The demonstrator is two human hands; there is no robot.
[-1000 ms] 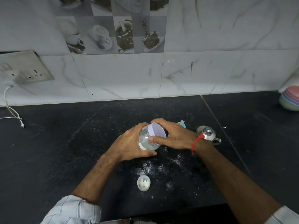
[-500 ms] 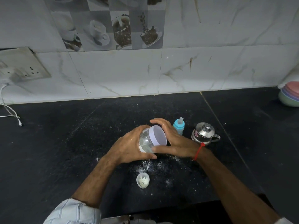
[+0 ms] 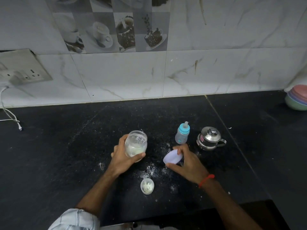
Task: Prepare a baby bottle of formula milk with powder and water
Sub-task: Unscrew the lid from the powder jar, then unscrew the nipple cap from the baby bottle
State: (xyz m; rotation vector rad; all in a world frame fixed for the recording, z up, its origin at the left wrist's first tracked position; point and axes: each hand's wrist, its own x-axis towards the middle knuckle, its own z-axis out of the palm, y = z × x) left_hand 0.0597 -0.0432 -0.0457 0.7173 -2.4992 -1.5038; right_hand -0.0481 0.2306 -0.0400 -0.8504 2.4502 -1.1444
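My left hand (image 3: 123, 157) grips a clear powder jar (image 3: 135, 145), upright and uncovered, with white powder in its lower part. My right hand (image 3: 186, 161) holds the jar's pale lilac lid (image 3: 172, 156) low over the black counter, to the right of the jar. A small baby bottle (image 3: 182, 133) with a blue collar and teat stands behind my right hand. Beside it to the right is a small steel pot (image 3: 209, 138) with a lid and handle. A small clear cap (image 3: 147, 186) lies on the counter between my forearms.
White powder is spilled on the black counter (image 3: 66, 155) around the hands. Stacked pastel bowls (image 3: 297, 100) sit at the far right edge. A white cable (image 3: 11, 117) hangs from the wall socket (image 3: 23, 70) at the left. A tiled wall backs the counter.
The lid has come off the jar. My right hand carried it down and to the right, while my left hand stood the jar upright.
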